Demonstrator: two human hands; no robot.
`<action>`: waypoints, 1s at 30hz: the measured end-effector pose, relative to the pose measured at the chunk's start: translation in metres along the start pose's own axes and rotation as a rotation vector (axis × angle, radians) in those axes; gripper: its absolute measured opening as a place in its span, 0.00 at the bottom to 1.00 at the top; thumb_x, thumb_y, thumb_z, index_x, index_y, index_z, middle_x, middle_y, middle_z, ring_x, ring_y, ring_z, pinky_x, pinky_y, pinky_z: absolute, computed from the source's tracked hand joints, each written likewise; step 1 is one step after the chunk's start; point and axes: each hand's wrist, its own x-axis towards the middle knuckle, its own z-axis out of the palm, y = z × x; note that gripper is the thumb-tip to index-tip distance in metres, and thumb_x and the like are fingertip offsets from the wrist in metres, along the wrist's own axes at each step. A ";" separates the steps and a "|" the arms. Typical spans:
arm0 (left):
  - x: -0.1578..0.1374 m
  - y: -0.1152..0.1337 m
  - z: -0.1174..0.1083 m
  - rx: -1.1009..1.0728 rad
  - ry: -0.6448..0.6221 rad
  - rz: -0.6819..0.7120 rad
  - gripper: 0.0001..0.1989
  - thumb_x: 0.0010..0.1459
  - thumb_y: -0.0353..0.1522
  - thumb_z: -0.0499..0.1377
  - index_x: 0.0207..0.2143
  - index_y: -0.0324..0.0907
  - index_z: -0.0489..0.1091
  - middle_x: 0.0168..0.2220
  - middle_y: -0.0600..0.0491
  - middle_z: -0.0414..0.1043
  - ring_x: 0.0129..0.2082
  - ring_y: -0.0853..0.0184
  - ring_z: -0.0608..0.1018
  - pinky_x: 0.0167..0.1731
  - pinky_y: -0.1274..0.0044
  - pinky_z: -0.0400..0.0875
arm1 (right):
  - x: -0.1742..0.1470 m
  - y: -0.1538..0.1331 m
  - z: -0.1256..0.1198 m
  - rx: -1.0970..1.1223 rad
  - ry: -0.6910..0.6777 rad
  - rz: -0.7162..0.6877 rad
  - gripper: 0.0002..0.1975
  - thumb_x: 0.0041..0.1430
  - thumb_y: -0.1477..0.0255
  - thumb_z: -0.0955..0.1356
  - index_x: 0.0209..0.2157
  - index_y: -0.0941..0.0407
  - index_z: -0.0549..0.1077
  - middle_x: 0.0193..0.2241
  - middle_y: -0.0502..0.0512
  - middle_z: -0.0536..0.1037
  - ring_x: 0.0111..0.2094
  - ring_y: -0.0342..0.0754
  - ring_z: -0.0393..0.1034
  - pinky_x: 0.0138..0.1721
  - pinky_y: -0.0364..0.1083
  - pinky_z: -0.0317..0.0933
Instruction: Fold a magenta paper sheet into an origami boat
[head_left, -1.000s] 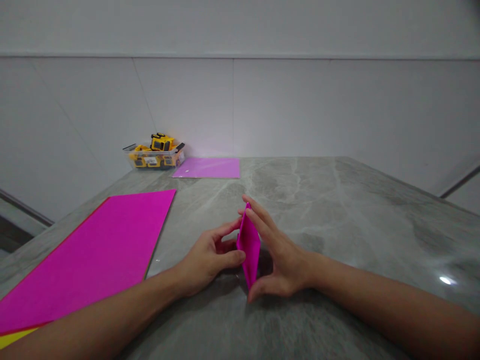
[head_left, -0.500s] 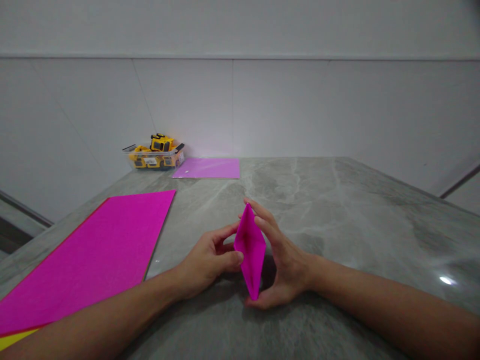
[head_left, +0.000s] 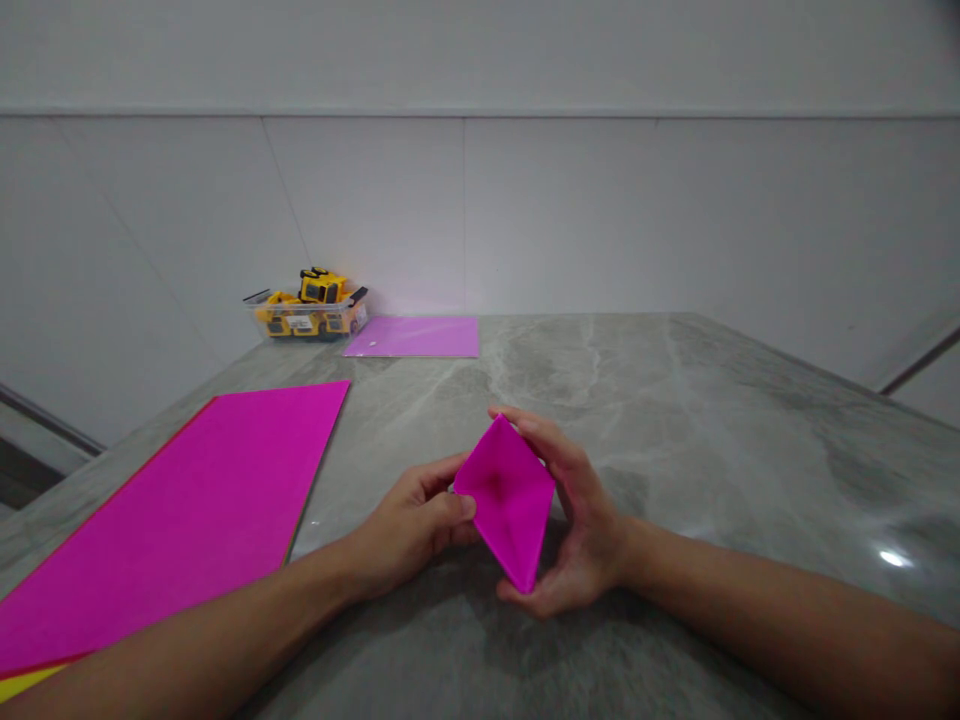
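Note:
A folded magenta paper (head_left: 510, 500) is held between both hands above the grey table, its hollow side facing me as a wide diamond. My left hand (head_left: 420, 510) pinches its left corner, the thumb on the inner face and the fingers behind. Around the right side curves my right hand (head_left: 581, 520), fingertips at the upper corner and thumb under the lower one. The fingers behind the paper are partly hidden.
Large magenta sheets (head_left: 202, 500) lie at the left, with red and yellow edges showing beneath. Farther back are a pale purple sheet pack (head_left: 420, 337) and a clear plastic box (head_left: 307, 322) of yellow toy vehicles. The marble-patterned table (head_left: 675, 430) meets a white wall.
The folded paper has spread from a narrow diamond to a wider one. My right hand has shifted slightly right, and my left hand a little left, both keeping their hold.

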 end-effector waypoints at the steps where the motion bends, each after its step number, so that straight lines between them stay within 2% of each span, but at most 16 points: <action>1: 0.000 0.000 0.000 -0.007 -0.001 0.008 0.17 0.50 0.29 0.66 0.45 0.45 0.77 0.38 0.51 0.77 0.35 0.67 0.77 0.39 0.75 0.72 | 0.000 0.000 0.000 0.008 0.004 0.004 0.58 0.38 0.61 0.78 0.66 0.45 0.44 0.63 0.60 0.56 0.63 0.64 0.54 0.62 0.61 0.50; 5: -0.001 0.001 0.001 -0.015 -0.012 0.031 0.15 0.51 0.30 0.66 0.43 0.44 0.78 0.34 0.52 0.77 0.34 0.69 0.77 0.38 0.78 0.72 | -0.002 0.001 0.000 0.045 0.024 0.017 0.57 0.39 0.61 0.78 0.66 0.46 0.46 0.62 0.61 0.57 0.62 0.64 0.55 0.61 0.61 0.52; 8: -0.003 0.001 -0.001 0.009 -0.029 0.062 0.14 0.53 0.32 0.66 0.43 0.44 0.78 0.35 0.53 0.77 0.35 0.69 0.76 0.38 0.79 0.70 | -0.002 0.000 0.000 0.060 0.031 0.038 0.56 0.40 0.61 0.79 0.65 0.46 0.47 0.62 0.61 0.58 0.62 0.63 0.56 0.61 0.61 0.54; 12: -0.005 0.000 -0.003 0.209 -0.049 0.138 0.19 0.51 0.35 0.68 0.47 0.44 0.76 0.38 0.53 0.76 0.37 0.68 0.75 0.41 0.79 0.68 | 0.001 -0.003 -0.001 0.057 0.047 0.015 0.52 0.41 0.61 0.78 0.64 0.45 0.50 0.59 0.60 0.62 0.61 0.62 0.57 0.60 0.61 0.54; 16: -0.005 0.000 -0.005 0.463 0.030 0.200 0.26 0.43 0.35 0.73 0.47 0.45 0.74 0.38 0.54 0.74 0.36 0.66 0.73 0.37 0.78 0.68 | 0.002 -0.004 -0.001 0.051 0.039 0.010 0.51 0.41 0.61 0.78 0.64 0.46 0.51 0.59 0.61 0.62 0.60 0.62 0.58 0.60 0.60 0.54; 19: -0.005 0.000 -0.007 0.730 0.093 0.304 0.20 0.43 0.37 0.72 0.39 0.41 0.76 0.34 0.53 0.74 0.33 0.65 0.72 0.34 0.78 0.67 | 0.001 -0.004 0.000 0.067 0.024 0.008 0.51 0.43 0.60 0.77 0.64 0.47 0.50 0.58 0.61 0.63 0.59 0.60 0.61 0.59 0.58 0.58; 23: -0.008 0.001 -0.009 0.986 0.068 0.491 0.12 0.50 0.38 0.68 0.28 0.38 0.74 0.25 0.55 0.71 0.25 0.70 0.69 0.28 0.80 0.63 | 0.001 -0.005 0.002 0.100 0.053 -0.009 0.46 0.46 0.61 0.76 0.63 0.52 0.53 0.55 0.62 0.67 0.54 0.57 0.67 0.53 0.53 0.64; 26: -0.009 0.002 -0.008 1.049 0.046 0.567 0.09 0.52 0.35 0.67 0.29 0.38 0.74 0.25 0.56 0.72 0.23 0.71 0.70 0.27 0.81 0.63 | 0.000 -0.005 0.002 0.100 0.077 0.046 0.42 0.46 0.63 0.77 0.61 0.51 0.58 0.50 0.60 0.71 0.50 0.54 0.70 0.49 0.50 0.66; 30: -0.010 0.005 -0.005 1.094 0.038 0.550 0.07 0.56 0.33 0.64 0.35 0.38 0.76 0.31 0.52 0.77 0.28 0.68 0.76 0.31 0.81 0.67 | -0.001 -0.005 0.003 0.117 0.119 0.129 0.39 0.46 0.65 0.77 0.58 0.49 0.62 0.46 0.57 0.74 0.45 0.51 0.72 0.46 0.47 0.67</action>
